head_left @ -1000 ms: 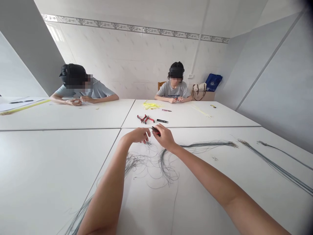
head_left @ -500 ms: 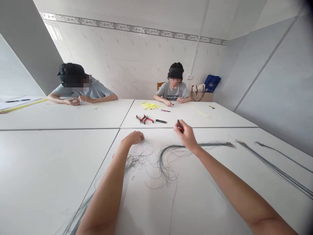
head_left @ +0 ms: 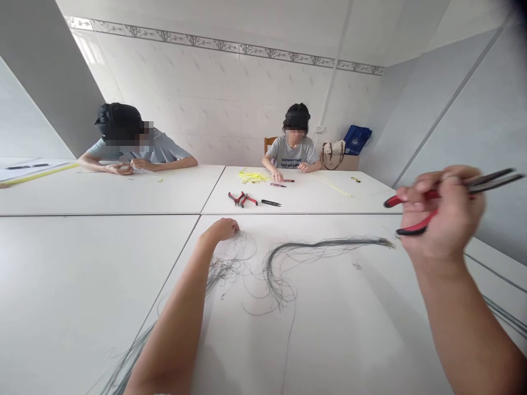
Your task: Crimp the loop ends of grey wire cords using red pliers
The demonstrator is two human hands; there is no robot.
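Observation:
Held up at the right, my right hand (head_left: 447, 214) is closed around red-and-black-handled pliers (head_left: 494, 180), their long jaws pointing right. My left hand (head_left: 225, 229) is closed in a pinch low over the table, at the end of fine looping grey strands (head_left: 247, 247) that seem to run into its fingers; the fingertips are partly hidden. Below it lies a tangled bundle of grey cords (head_left: 224, 269), partly covered by my left forearm. Between my hands a curved bundle of dark grey cords (head_left: 308, 245) lies on the white table (head_left: 337, 329).
More grey cords (head_left: 504, 315) lie at the right edge. Farther off are two red-handled pliers (head_left: 242, 199), black thread snips (head_left: 271, 203), a yellow strand pile (head_left: 253, 177) and a small yellow cutter (head_left: 355, 179). Two people (head_left: 294, 148) sit across, both working with their hands.
My right hand has swung right and closer with the pliers, uncovering the curved bundle and small bits on the table. My left hand barely moved. The person opposite shifted a hand left.

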